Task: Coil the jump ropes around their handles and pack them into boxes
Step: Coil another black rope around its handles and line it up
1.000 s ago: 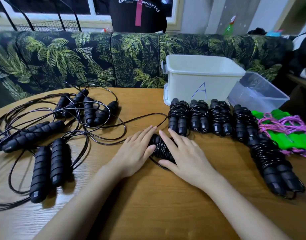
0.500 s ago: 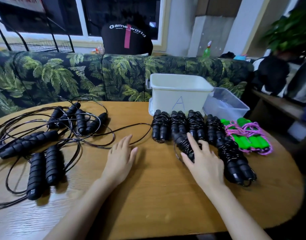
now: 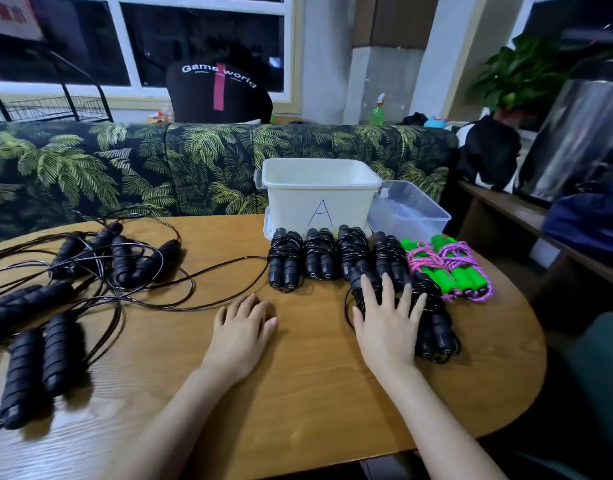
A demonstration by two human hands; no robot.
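Observation:
My right hand (image 3: 388,320) lies flat with spread fingers on a coiled black jump rope (image 3: 362,284), beside another coiled bundle (image 3: 436,323). My left hand (image 3: 241,323) rests on the wooden table (image 3: 298,393) with its fingers loosely bent, holding nothing. Several coiled black ropes (image 3: 319,258) stand in a row in front of the white box marked A (image 3: 319,199). Two green-handled ropes with pink cord (image 3: 450,268) lie to the right. Uncoiled black ropes (image 3: 90,271) sprawl over the table's left side.
A clear plastic box (image 3: 407,211) sits to the right of the white one. A palm-print sofa (image 3: 159,168) runs behind the table, with a person's back beyond it. The table's curved right edge is close to the green ropes. A low shelf with bags stands at far right.
My right hand slid the coiled rope from the table's middle to the right, up against the row of bundles. My left hand let go and stayed behind on the table. The camera tilted up.

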